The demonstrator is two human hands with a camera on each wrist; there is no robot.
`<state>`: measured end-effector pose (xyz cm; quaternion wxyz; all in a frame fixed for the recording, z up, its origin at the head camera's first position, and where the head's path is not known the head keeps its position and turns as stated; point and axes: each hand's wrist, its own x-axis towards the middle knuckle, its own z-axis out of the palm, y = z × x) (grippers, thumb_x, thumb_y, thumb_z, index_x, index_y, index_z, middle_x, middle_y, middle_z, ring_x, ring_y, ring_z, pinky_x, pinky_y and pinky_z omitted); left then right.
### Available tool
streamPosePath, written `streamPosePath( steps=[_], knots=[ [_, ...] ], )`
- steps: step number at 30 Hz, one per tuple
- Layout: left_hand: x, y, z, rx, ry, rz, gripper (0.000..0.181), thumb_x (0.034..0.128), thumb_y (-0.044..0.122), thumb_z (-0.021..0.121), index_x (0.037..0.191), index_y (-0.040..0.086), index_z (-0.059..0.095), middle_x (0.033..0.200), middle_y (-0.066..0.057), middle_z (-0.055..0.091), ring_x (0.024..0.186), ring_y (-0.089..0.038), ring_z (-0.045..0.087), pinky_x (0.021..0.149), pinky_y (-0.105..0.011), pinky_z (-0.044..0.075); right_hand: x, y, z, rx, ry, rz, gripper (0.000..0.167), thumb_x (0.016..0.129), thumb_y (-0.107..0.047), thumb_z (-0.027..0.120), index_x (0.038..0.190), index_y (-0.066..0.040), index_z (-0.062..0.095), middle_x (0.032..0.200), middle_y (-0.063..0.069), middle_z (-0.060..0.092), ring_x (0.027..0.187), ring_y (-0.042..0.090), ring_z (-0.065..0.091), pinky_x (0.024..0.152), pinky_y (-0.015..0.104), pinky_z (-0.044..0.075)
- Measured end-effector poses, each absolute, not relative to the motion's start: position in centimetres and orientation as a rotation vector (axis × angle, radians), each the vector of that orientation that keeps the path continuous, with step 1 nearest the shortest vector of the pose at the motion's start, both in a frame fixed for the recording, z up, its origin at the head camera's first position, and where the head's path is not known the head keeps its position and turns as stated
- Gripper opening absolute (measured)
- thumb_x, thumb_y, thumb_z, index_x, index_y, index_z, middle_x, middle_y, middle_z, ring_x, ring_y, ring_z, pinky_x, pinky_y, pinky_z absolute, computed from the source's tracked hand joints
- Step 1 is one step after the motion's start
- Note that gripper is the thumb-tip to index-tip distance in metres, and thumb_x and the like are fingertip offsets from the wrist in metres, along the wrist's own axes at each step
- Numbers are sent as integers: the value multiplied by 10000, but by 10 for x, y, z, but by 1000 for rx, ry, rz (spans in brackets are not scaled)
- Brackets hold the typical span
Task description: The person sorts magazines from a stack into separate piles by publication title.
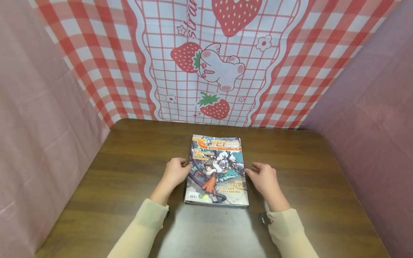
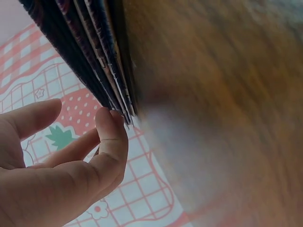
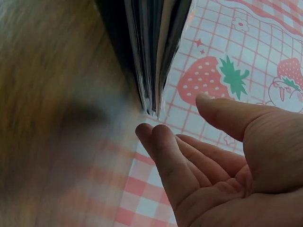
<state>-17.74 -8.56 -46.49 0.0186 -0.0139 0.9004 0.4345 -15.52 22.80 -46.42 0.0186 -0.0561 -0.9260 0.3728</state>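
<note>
A stack of magazines (image 1: 217,172) lies flat on the wooden table, its top cover colourful with an orange title. At its left side is my left hand (image 1: 175,173), fingers loosely bent; in the left wrist view the fingertips of this hand (image 2: 71,161) meet or nearly meet the stacked edges (image 2: 94,52). My right hand (image 1: 266,181) stands at the right side. The right wrist view shows that hand (image 3: 222,165) with relaxed fingers and the thumb apart, a small gap from the magazine edges (image 3: 154,52). Neither hand grips the stack.
The brown table (image 1: 122,161) has rounded far corners. Behind it hangs a red-and-white checked cloth (image 1: 274,82) with strawberries. Pink curtains (image 1: 42,107) close off the left and right sides.
</note>
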Motion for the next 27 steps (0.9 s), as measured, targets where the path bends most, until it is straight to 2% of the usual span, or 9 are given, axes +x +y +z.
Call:
streamPosePath(
  steps=[9, 21, 27],
  knots=[
    [-182, -84, -468, -53, 2753, 1260, 287, 909, 144, 711, 1093, -75, 732, 1105, -233, 705, 1051, -391, 650, 927, -497, 518, -158, 222, -471, -185, -2922, 1183, 464, 935, -187, 748, 1265, 118, 635, 1149, 228, 699, 1088, 373, 669, 985, 524, 481],
    [-182, -83, -466, -23, 2709, 1172, 274, 895, 161, 744, 1043, -70, 747, 1056, -212, 712, 1024, -374, 653, 910, -493, 527, -161, 217, -475, -178, -2947, 1196, 394, 911, -137, 759, 1199, 117, 677, 1036, 201, 735, 1024, 352, 694, 918, 499, 527],
    [-181, -83, -465, -7, 2718, 1127, 228, 861, 143, 767, 954, -64, 753, 962, -192, 711, 926, -349, 657, 852, -492, 544, -161, 215, -477, -212, -2953, 1172, 359, 881, -172, 791, 1116, 92, 725, 952, 165, 748, 972, 342, 692, 878, 498, 534]
  ],
)
